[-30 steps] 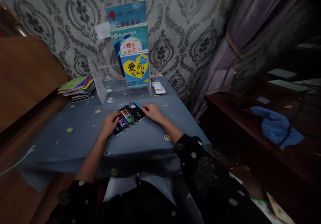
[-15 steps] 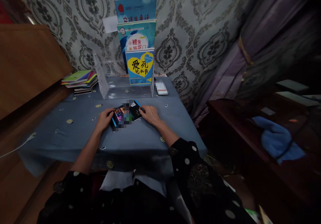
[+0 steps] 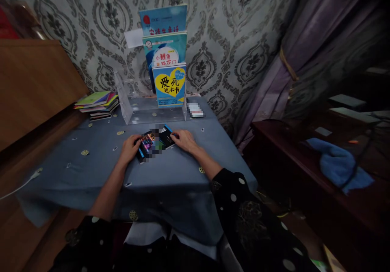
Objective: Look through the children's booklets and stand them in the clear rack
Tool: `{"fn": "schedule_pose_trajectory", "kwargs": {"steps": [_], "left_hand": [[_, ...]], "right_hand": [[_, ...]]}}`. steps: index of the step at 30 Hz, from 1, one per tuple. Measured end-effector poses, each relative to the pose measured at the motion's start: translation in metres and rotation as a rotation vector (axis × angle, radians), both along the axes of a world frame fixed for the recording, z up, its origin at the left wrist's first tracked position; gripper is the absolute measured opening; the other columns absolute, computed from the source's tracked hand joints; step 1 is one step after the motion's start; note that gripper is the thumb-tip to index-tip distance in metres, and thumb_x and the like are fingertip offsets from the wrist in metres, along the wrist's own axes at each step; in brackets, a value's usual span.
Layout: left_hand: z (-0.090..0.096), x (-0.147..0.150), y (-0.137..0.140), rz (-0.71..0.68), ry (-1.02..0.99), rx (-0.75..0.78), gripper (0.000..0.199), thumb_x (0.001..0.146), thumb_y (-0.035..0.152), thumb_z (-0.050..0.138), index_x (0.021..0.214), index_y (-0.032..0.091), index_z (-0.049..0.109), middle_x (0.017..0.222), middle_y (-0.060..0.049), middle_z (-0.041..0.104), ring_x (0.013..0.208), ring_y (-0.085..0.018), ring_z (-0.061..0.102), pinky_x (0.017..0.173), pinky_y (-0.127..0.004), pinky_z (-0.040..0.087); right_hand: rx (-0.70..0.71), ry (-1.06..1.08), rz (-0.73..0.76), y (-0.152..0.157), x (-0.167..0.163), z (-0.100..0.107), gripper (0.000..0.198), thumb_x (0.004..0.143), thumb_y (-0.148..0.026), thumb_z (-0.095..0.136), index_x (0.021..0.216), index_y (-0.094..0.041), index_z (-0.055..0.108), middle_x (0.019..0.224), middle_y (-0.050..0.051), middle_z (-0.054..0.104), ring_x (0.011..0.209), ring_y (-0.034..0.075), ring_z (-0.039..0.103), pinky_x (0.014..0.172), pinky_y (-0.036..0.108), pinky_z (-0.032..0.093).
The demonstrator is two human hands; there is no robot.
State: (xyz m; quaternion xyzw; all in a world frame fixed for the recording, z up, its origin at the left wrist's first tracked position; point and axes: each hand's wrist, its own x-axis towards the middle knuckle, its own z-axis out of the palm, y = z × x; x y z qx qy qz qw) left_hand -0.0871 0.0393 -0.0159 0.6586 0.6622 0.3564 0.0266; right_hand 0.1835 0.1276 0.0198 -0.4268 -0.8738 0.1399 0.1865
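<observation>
A dark book [image 3: 167, 138] with colourful pictures and a blue edge lies tilted on the blue tablecloth, its middle blurred by pixels. My left hand [image 3: 131, 147] is closed on its left edge, thumb near the cover and the other fingers partly hidden. At the opposite end, my right hand [image 3: 184, 139] pinches the upper right edge. Just beyond the book stands a clear acrylic rack [image 3: 143, 115]. Toward its right side, a blue book with a yellow heart [image 3: 170, 86] stands upright in front of taller blue books [image 3: 164, 17].
A stack of thin books [image 3: 96, 103] sits at the table's back left. Right of the rack lies a pixelated pale item [image 3: 195, 109]. A white cable [image 3: 26, 182] crosses the left side. A dark red desk [image 3: 274, 142] with a blue cloth [image 3: 338, 162] stands to the right.
The view has shifted slightly, so the table and rack appear a little lower. Both hands keep their hold on the book, which shows no clear movement over the table.
</observation>
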Motion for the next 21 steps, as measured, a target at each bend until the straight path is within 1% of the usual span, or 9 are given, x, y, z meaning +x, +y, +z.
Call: {"fn": "schedule_pose_trajectory", "kwargs": {"steps": [4, 10, 14, 21], "left_hand": [[-0.002, 0.001, 0.001, -0.007, 0.018, 0.007, 0.031, 0.091, 0.025, 0.046, 0.107, 0.018, 0.071, 0.109, -0.007, 0.072, 0.104, -0.023, 0.065, 0.097, -0.040, 0.051], [-0.001, 0.002, 0.001, -0.004, 0.029, -0.010, 0.030, 0.091, 0.022, 0.047, 0.108, 0.019, 0.072, 0.111, -0.008, 0.071, 0.106, -0.024, 0.064, 0.099, -0.040, 0.049], [-0.002, 0.002, 0.001, 0.021, 0.019, -0.016, 0.030, 0.090, 0.022, 0.048, 0.109, 0.020, 0.072, 0.110, -0.007, 0.071, 0.106, -0.023, 0.064, 0.097, -0.039, 0.050], [-0.001, 0.003, 0.000, 0.049, 0.020, -0.030, 0.031, 0.090, 0.022, 0.049, 0.109, 0.020, 0.072, 0.110, -0.007, 0.071, 0.105, -0.023, 0.064, 0.098, -0.039, 0.050]], "right_hand": [[0.034, 0.016, 0.037, -0.001, 0.000, -0.003, 0.026, 0.097, -0.027, 0.051, 0.106, -0.020, 0.075, 0.099, 0.005, 0.076, 0.088, 0.018, 0.066, 0.074, 0.026, 0.042], [0.081, -0.031, 0.071, -0.004, -0.001, -0.003, 0.023, 0.096, -0.030, 0.054, 0.104, -0.021, 0.074, 0.101, 0.006, 0.075, 0.088, 0.018, 0.066, 0.071, 0.025, 0.041], [0.112, -0.058, 0.100, -0.006, -0.003, -0.002, 0.022, 0.096, -0.031, 0.054, 0.105, -0.021, 0.073, 0.099, 0.005, 0.074, 0.088, 0.018, 0.066, 0.071, 0.025, 0.040], [0.114, -0.055, 0.176, -0.011, -0.007, -0.001, 0.021, 0.096, -0.030, 0.056, 0.103, -0.020, 0.073, 0.099, 0.006, 0.074, 0.089, 0.018, 0.066, 0.073, 0.026, 0.041]]}}
